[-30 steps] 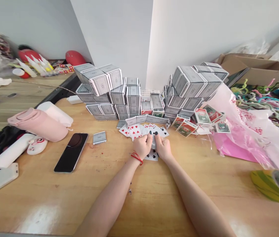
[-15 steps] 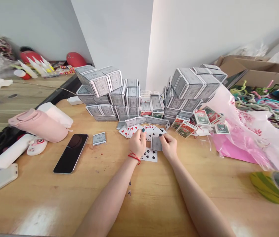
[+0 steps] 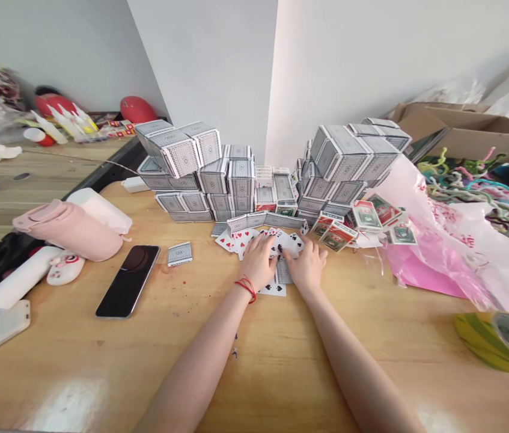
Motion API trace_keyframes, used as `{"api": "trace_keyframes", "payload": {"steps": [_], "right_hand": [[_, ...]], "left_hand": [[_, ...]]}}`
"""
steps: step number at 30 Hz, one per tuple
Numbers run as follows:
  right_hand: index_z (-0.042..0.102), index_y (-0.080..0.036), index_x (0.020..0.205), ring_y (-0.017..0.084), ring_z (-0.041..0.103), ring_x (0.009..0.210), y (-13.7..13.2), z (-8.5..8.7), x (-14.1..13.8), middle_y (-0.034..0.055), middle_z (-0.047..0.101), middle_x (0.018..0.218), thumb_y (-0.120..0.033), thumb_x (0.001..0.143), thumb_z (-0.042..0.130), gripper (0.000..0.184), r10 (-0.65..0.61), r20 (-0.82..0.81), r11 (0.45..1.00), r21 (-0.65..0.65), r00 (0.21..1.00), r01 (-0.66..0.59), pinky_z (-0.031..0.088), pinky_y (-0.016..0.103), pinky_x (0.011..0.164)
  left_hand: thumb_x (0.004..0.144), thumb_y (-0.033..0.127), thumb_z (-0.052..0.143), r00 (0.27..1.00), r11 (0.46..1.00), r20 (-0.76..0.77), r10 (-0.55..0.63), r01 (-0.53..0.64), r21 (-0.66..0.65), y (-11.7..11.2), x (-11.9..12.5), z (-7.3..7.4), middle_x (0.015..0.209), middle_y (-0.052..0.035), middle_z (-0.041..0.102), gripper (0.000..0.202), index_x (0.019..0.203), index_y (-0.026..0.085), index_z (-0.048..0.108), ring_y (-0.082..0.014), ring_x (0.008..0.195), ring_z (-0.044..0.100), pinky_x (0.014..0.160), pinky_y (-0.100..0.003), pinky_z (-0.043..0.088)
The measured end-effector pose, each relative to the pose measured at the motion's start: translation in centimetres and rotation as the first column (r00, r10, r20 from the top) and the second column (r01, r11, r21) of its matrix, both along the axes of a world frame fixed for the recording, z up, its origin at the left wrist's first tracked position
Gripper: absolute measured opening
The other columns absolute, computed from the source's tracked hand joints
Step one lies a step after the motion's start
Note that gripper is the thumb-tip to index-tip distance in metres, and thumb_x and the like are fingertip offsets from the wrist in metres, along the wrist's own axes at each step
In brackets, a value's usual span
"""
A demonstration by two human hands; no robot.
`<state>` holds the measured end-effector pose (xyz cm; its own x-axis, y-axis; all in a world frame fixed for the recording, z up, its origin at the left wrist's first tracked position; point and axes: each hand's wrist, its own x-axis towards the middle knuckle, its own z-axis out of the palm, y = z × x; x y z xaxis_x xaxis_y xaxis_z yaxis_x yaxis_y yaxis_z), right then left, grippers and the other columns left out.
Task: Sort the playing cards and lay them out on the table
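A grey-backed playing card lies face down between my hands, over a spade card. My left hand rests from the left with its fingers stretched forward over loose cards; its thumb is at the grey-backed card's upper edge. From the other side, my right hand has its fingers spread and its thumb tip at that same edge. Neither hand shows a clear grip on it. Loose face-up cards lie beyond my fingers. Behind them stands a low row of folded cards.
Tall card-block stacks rise left and right. Card boxes and pink plastic lie right, beyond a tape roll. A folded card, a phone and a pink bottle lie left.
My left hand has lowered and stretched its fingers forward over the cards. My right hand has moved slightly left and its fingers have spread, with both thumbs now at the card's upper edge.
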<state>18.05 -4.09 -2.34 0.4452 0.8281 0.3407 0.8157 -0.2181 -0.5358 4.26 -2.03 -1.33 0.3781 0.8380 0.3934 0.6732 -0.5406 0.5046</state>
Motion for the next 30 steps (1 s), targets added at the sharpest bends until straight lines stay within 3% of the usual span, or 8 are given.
{"api": "trace_keyframes", "payload": {"steps": [6,12,16,18,24,30], "right_hand": [[0.048,-0.015,0.113,0.033,0.038,0.099,0.1,0.2,-0.1,0.0156,0.053,0.103,-0.049,0.066,0.059,0.059,-0.010,-0.028,1.000,-0.011,1.000,0.009,0.029,0.045,0.082],[0.049,-0.015,0.103,0.027,0.046,0.090,0.5,0.2,0.6,0.0110,0.054,0.095,-0.038,0.065,0.061,0.046,0.008,-0.219,0.990,0.139,0.976,0.024,0.033,0.040,0.081],[0.054,-0.017,0.085,0.019,0.049,0.074,0.6,0.4,0.8,0.0062,0.055,0.082,-0.040,0.071,0.055,0.027,0.069,-0.456,0.981,0.190,0.887,0.022,0.039,0.032,0.069],[0.053,-0.017,0.078,0.018,0.050,0.069,0.5,0.6,0.7,0.0046,0.056,0.076,-0.044,0.074,0.051,0.027,0.089,-0.527,0.977,0.212,0.845,0.029,0.040,0.030,0.065],[0.045,-0.019,0.083,0.013,0.049,0.048,0.5,1.0,0.2,-0.0017,0.053,0.059,-0.047,0.076,0.048,0.029,0.066,-0.730,0.972,0.202,0.680,0.122,0.039,0.025,0.046],[0.035,-0.022,0.093,0.017,0.063,0.057,0.8,0.9,-0.1,0.0080,0.060,0.092,-0.035,0.073,0.053,0.030,0.136,-0.851,0.965,0.231,0.508,0.128,0.050,0.030,0.049]], "left_hand": [[0.079,0.023,0.051,1.000,1.000,-0.018,-0.015,0.015,0.006,0.1,0.0,-0.1,0.121,-0.0090,0.052,0.040,0.118,0.019,0.044,-0.0238,0.118,0.041,0.101,-0.046,0.031],[0.077,0.022,0.055,0.999,1.000,0.048,-0.003,0.003,0.005,0.3,-0.1,-0.2,0.114,-0.0088,0.054,0.036,0.112,0.021,0.048,-0.0238,0.111,0.046,0.094,-0.045,0.037],[0.075,0.022,0.057,0.996,1.000,0.082,0.026,-0.026,0.002,0.2,-0.1,-0.3,0.110,-0.0088,0.052,0.035,0.109,0.021,0.049,-0.0240,0.106,0.048,0.091,-0.044,0.039],[0.074,0.021,0.058,0.994,0.999,0.098,0.045,-0.046,0.007,0.2,-0.1,-0.3,0.110,-0.0088,0.051,0.037,0.110,0.021,0.049,-0.0236,0.105,0.047,0.090,-0.042,0.040],[0.072,0.016,0.060,0.972,0.985,0.159,0.171,-0.175,0.008,0.1,-0.1,-0.2,0.101,-0.0086,0.050,0.048,0.117,0.020,0.045,-0.0230,0.096,0.047,0.085,-0.039,0.041],[0.079,0.014,0.048,0.915,0.967,0.315,0.253,-0.251,-0.048,0.3,-0.2,0.1,0.087,-0.0063,0.052,0.016,0.093,0.018,0.056,-0.0167,0.081,0.052,0.074,-0.031,0.045]]}}
